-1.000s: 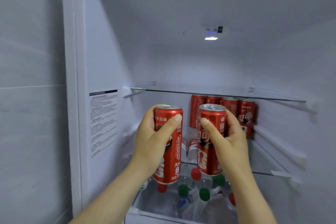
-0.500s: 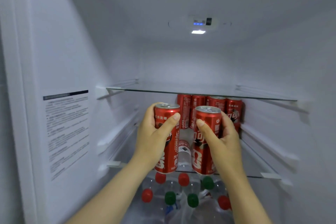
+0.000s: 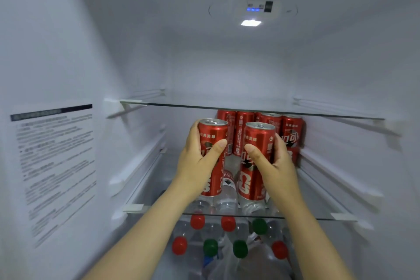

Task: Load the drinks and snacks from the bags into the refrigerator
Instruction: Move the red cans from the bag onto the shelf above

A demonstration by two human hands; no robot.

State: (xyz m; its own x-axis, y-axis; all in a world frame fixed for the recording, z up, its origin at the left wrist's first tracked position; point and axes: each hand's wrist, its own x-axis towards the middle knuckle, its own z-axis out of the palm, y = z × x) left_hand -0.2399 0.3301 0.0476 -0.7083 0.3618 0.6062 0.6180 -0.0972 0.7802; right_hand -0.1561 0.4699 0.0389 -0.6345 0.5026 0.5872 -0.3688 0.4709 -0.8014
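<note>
I am looking into the open refrigerator. My left hand [image 3: 200,161] grips a tall red cola can [image 3: 213,134] upright, and my right hand [image 3: 270,163] grips a second red cola can [image 3: 256,138] beside it. Both cans hover just above the middle glass shelf [image 3: 318,217], between it and the upper glass shelf [image 3: 181,105]. A row of several red cans [image 3: 292,134] stands at the back right of the middle shelf, just behind the held cans. Whether the held cans touch the shelf is hidden by my hands.
Clear water bottles with red caps [image 3: 197,221] and green caps [image 3: 240,248] fill the compartment below the middle shelf. A printed label [image 3: 54,166] is on the left inner wall. The interior light [image 3: 251,22] glows on the ceiling. Shelf rails line both side walls.
Both hands have carried their cans deeper into the refrigerator, toward the row of cans at the back. The view has moved closer in.
</note>
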